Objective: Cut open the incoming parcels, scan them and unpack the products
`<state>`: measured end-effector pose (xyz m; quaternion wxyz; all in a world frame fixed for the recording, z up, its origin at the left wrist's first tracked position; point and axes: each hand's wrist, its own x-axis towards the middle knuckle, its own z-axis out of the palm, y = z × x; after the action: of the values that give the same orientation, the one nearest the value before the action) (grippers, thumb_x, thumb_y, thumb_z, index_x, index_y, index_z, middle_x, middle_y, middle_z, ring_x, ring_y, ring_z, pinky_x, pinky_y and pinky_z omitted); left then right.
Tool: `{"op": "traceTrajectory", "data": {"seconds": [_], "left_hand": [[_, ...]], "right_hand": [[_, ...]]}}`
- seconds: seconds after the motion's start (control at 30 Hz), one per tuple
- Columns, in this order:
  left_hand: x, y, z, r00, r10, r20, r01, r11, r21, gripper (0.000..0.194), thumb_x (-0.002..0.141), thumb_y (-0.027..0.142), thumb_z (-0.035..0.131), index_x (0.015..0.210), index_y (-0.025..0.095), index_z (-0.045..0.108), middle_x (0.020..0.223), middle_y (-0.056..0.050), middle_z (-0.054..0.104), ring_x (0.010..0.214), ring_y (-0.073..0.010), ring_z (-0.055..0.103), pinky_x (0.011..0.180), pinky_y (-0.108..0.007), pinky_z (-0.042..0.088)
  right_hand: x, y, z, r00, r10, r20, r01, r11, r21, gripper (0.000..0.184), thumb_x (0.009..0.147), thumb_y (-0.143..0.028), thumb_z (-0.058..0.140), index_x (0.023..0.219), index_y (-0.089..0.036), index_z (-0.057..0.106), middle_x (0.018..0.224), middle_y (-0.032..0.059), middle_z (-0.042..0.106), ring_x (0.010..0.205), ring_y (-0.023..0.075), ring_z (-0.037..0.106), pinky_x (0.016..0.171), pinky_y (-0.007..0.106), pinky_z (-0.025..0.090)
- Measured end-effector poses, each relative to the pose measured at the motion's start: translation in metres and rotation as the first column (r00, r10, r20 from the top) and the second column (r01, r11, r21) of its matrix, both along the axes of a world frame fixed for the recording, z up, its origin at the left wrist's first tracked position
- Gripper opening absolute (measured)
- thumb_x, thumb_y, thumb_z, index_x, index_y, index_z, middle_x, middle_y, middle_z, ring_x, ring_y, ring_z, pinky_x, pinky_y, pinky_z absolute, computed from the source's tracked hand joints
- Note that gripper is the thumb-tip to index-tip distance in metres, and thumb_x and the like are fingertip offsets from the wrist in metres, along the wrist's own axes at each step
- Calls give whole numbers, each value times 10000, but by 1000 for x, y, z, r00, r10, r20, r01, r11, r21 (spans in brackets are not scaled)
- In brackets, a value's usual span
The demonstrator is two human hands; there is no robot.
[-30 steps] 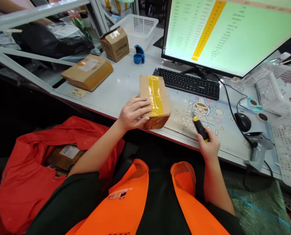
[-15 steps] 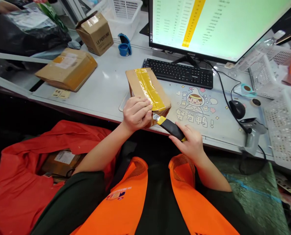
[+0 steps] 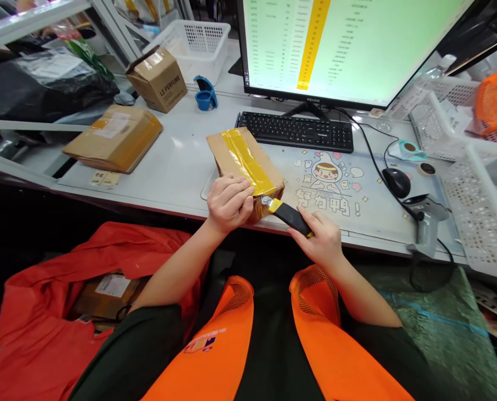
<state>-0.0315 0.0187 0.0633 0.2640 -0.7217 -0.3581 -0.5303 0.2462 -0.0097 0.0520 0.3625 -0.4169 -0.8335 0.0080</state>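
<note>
A small cardboard box (image 3: 261, 159) with shiny yellow packing tape (image 3: 247, 159) along its top sits at the desk's front edge. My left hand (image 3: 230, 205) is closed on the box's near left corner, fingers curled over its top. In my right hand (image 3: 321, 236) is a black and yellow utility knife (image 3: 290, 216), gripped by its handle. The metal tip of the knife meets the near end of the box, by the tape's end. How deep the blade goes cannot be seen.
Behind the box are a keyboard (image 3: 296, 131) and a monitor (image 3: 348, 50). A mouse (image 3: 397, 182), a barcode scanner (image 3: 429, 223) and white baskets (image 3: 477, 217) stand right. Leftward lie a taped parcel (image 3: 117, 139), a perfume carton (image 3: 158, 81) and a blue tape dispenser (image 3: 205, 94). Below left is a red sack (image 3: 35, 317).
The camera view has tilted, so the desk items appear lower and slightly left. Both hands keep their hold, and the knife tip stays at the box's near end.
</note>
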Motion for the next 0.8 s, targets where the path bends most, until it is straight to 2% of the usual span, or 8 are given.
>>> {"op": "traceTrajectory", "data": {"seconds": [0.17, 0.3, 0.4, 0.47, 0.53, 0.63, 0.73, 0.8], "left_hand": [[9, 7, 7, 998, -66, -18, 66, 998, 16, 146, 954, 166, 625, 1038, 218, 732, 970, -51, 808, 926, -226, 772, 865, -413, 582], [11, 11, 8, 997, -68, -32, 67, 998, -21, 127, 981, 208, 616, 1018, 226, 736, 960, -48, 803, 929, -224, 767, 875, -419, 575], [-8, 9, 1, 995, -98, 4, 98, 989, -115, 173, 1027, 277, 574, 1026, 249, 744, 997, -46, 801, 986, -228, 771, 957, -453, 575], [-29, 5, -5, 985, -125, 116, 143, 975, -167, 220, 1063, 329, 533, 1039, 261, 741, 1038, -49, 796, 1087, -240, 757, 1051, -487, 553], [-49, -3, -10, 949, -48, 312, 100, 983, -153, 274, 1093, 372, 491, 1026, 250, 728, 1092, -66, 780, 1192, -247, 718, 1101, -492, 530], [-59, -16, -16, 815, 197, 546, -118, 977, -177, 417, 1118, 489, 407, 1067, 213, 715, 1342, -141, 682, 1338, -263, 629, 1157, -478, 485], [-50, -23, -25, 769, 371, 520, -218, 918, -332, 555, 1018, 690, 528, 1221, 192, 666, 1673, -219, 364, 1552, -329, 418, 1241, -496, 396], [-50, -19, -30, 756, 428, 495, -255, 889, -380, 598, 949, 713, 633, 1244, 193, 624, 1728, -244, 249, 1601, -350, 336, 1245, -508, 386]], "right_hand": [[20, 23, -3, 997, -72, 38, 67, 992, 110, 486, 1026, -527, 648, 1334, -165, 745, 846, 86, 718, 737, 218, 682, 672, 317, 536], [41, 35, -7, 994, -106, 2, 104, 986, 131, 490, 999, -536, 679, 1310, -164, 756, 906, 104, 766, 756, 227, 712, 685, 322, 562], [67, 35, -18, 995, -33, -92, 41, 995, 89, 480, 988, -522, 686, 1309, -172, 754, 1033, 122, 803, 843, 244, 758, 765, 339, 610], [87, 33, -30, 982, -60, -177, 68, 997, 41, 465, 978, -504, 694, 1303, -178, 758, 1112, 127, 806, 936, 265, 779, 846, 364, 628], [105, 34, -47, 959, -156, -236, 153, 988, -32, 474, 957, -520, 703, 1278, -178, 773, 1135, 129, 807, 989, 288, 785, 902, 396, 632], [121, 42, -74, 916, -293, -273, 263, 954, -142, 548, 922, -601, 691, 1228, -160, 802, 1121, 142, 810, 999, 318, 788, 930, 433, 631], [126, 50, -91, 892, -349, -288, 299, 932, -204, 606, 903, -644, 679, 1225, -147, 808, 1132, 152, 807, 1021, 328, 784, 959, 440, 622], [127, 51, -95, 897, -338, -286, 284, 934, -216, 604, 902, -640, 685, 1243, -156, 803, 1135, 147, 806, 1025, 330, 784, 959, 444, 625]]}}
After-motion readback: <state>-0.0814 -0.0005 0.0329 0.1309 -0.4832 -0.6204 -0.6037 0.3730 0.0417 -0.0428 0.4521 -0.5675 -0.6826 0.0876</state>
